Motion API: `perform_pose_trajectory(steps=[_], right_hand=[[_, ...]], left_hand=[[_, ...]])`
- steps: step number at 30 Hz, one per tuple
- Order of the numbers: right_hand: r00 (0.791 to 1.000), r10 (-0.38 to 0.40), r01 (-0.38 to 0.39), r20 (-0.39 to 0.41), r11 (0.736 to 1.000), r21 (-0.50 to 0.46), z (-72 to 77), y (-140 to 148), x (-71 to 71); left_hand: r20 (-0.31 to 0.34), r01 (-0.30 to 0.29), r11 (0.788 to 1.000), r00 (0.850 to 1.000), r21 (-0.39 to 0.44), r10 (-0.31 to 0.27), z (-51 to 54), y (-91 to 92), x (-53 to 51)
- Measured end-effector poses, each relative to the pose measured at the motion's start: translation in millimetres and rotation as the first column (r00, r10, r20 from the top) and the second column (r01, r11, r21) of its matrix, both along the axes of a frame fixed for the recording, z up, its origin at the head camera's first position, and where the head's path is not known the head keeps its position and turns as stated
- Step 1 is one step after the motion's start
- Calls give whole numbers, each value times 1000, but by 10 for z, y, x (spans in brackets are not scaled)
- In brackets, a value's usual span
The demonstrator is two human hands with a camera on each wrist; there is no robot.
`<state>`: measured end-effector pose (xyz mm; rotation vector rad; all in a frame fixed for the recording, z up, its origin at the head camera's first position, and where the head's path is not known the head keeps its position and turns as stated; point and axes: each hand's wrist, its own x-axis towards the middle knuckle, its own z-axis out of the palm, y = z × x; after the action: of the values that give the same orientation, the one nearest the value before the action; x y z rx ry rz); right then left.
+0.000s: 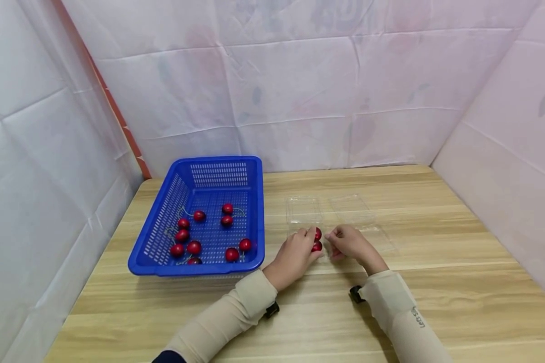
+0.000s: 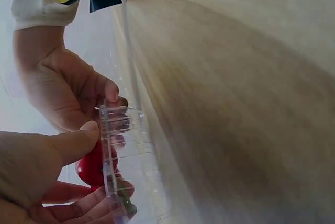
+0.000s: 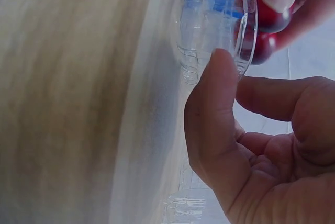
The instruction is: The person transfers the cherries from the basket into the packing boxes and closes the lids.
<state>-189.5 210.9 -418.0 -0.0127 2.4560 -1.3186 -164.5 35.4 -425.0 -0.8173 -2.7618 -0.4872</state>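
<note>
My left hand [image 1: 292, 258] holds two red cherries [image 1: 316, 246] between thumb and fingers, over a clear plastic box [image 2: 138, 169]. In the left wrist view its thumb lies by the box rim and one cherry [image 2: 90, 170] shows beneath. My right hand [image 1: 351, 245] pinches the box's near corner between thumb and forefinger, plainest in the right wrist view, where the cherries [image 3: 271, 19] show at the rim. The left hand partly covers the box in the head view. A blue basket [image 1: 195, 270] with several stemmed cherries [image 1: 194, 247] stands to the left.
Behind the hands lies a clear square plastic piece [image 1: 303, 210]. More clear plastic containers [image 1: 350, 207] lie to the right, one of them [image 1: 380, 238] beyond the right hand. Pale cloth walls [image 1: 300, 91] enclose the wooden table [image 1: 436, 282] at the back and sides.
</note>
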Motion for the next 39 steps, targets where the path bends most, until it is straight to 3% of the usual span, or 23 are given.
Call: perform_pose_trajectory(steps=[10, 18, 24, 39], right_hand=[[1000, 12, -12, 9, 1000, -11, 6, 12, 1], [999, 7, -5, 36, 998, -62, 0, 28, -19], [998, 37, -32, 42, 993, -116, -14, 55, -11], [998, 32, -25, 56, 993, -120, 10, 41, -2]], left_hand=[[99, 9, 999, 995, 41, -13, -51, 29, -105], [224, 12, 998, 974, 60, -25, -62, 56, -178], [249, 18, 998, 968, 56, -31, -83, 63, -211], [291, 43, 995, 954, 91, -68, -75, 95, -223]])
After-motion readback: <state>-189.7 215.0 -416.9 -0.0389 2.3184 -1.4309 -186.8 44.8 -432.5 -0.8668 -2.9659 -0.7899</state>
